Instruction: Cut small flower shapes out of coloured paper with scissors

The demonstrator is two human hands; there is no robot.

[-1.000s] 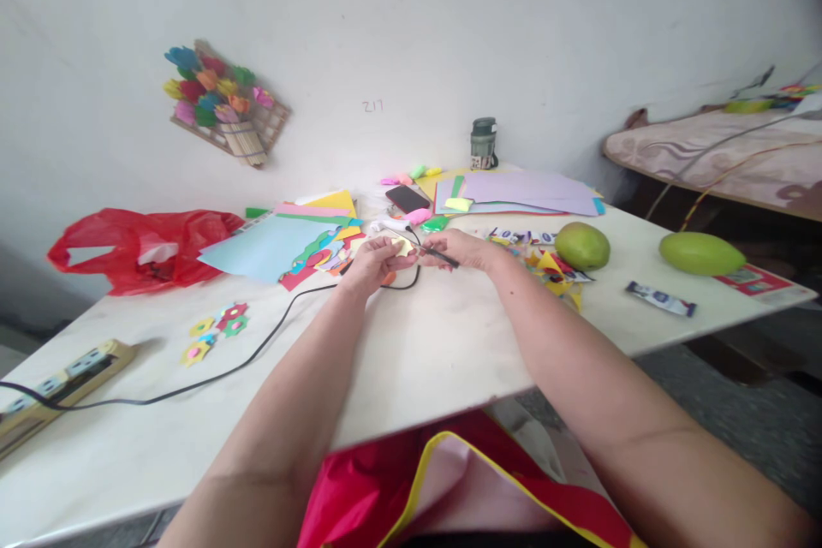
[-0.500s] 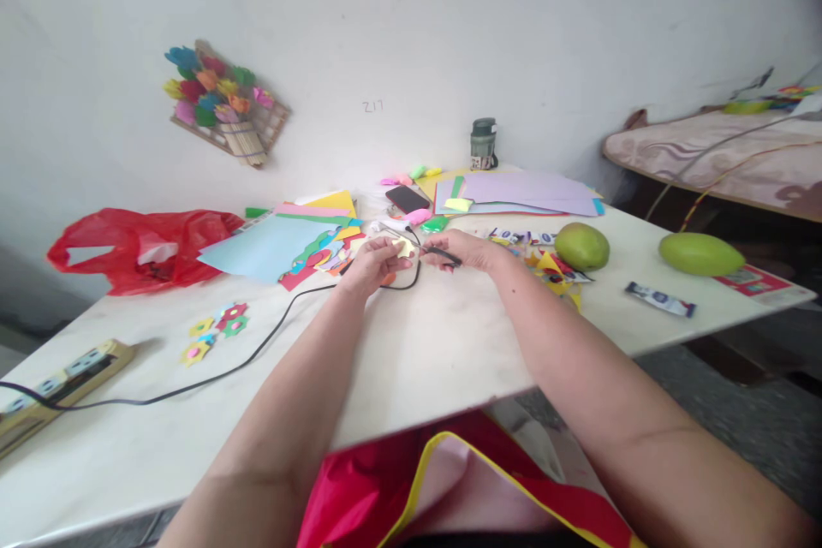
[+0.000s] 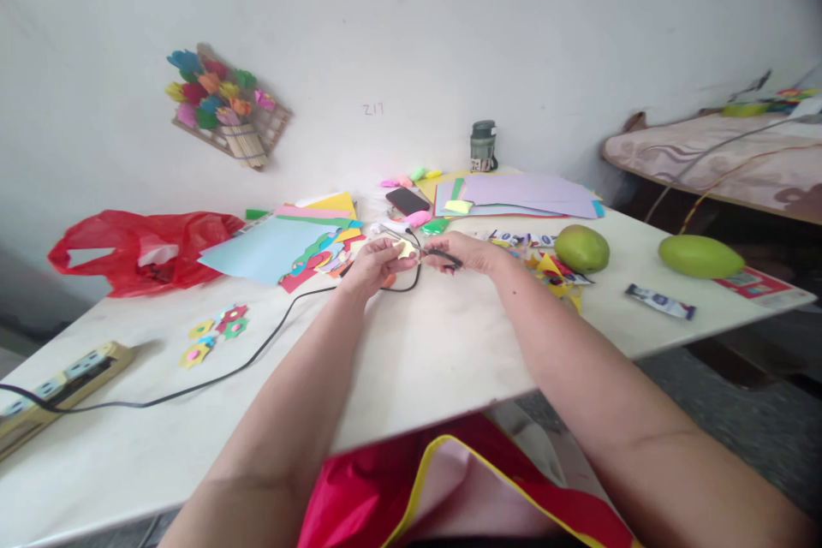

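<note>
Near the middle of the white table [image 3: 443,342], my left hand [image 3: 374,264] pinches a small pale yellow paper piece [image 3: 406,249]. My right hand [image 3: 463,253] is closed on black-handled scissors [image 3: 443,256], whose blades point left, close to the paper piece. Exact contact between blades and paper is too small to tell. Coloured paper scraps [image 3: 314,261] lie just left of my left hand. Small paper flowers [image 3: 222,330] in yellow, red, green and blue rest farther left.
A black cable [image 3: 257,351] runs from a power strip [image 3: 64,385] to my hands. Around them are a red bag [image 3: 147,248], paper sheets [image 3: 527,193], a phone [image 3: 407,201], two green fruits [image 3: 581,248], wrappers [image 3: 660,300] and a dark bottle [image 3: 483,145].
The scissors' blades appear slightly more open, to the left of my right hand. Both hands keep nearly the same place and grip.
</note>
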